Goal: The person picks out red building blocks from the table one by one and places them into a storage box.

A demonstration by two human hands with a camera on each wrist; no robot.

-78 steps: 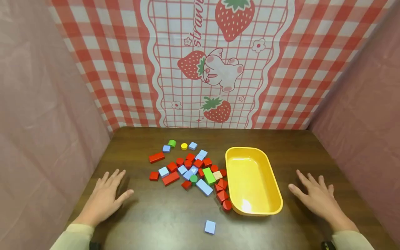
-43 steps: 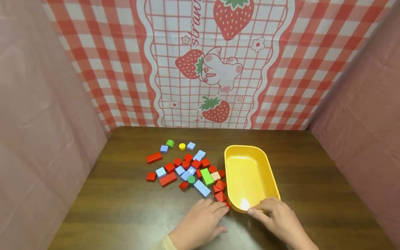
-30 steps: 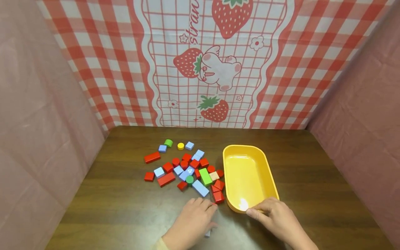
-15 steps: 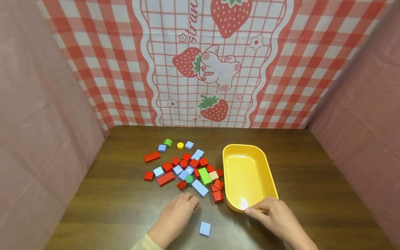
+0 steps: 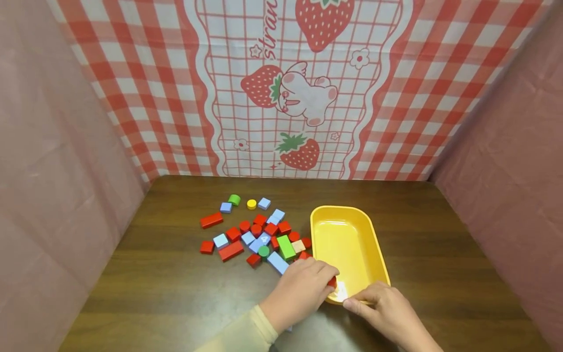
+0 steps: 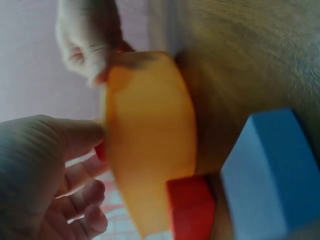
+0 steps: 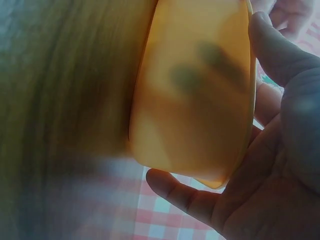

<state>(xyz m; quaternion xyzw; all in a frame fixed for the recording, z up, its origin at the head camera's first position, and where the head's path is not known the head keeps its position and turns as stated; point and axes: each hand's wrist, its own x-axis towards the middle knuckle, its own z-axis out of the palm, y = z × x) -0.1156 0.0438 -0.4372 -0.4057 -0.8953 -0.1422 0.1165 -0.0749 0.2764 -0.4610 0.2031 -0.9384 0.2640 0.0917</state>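
My left hand pinches a small red block between thumb and fingers, over the near left rim of the yellow plastic tray. In the left wrist view only an edge of the red block shows beside the thumb. At the tray's near right corner, my right hand grips the rim, thumb on top; the right wrist view shows its fingers spread along the tray wall. The part of the tray's floor that shows holds no blocks.
Several red, blue and green toy blocks lie left of the tray, among them a bright green block and a long blue block. A yellow disc sits farther back. The checked cloth hangs behind the dark wooden table.
Both hands came in from the table's sides. The right took hold of the tray rim. The left drew a round red block from the pile, then moved right to the tray.
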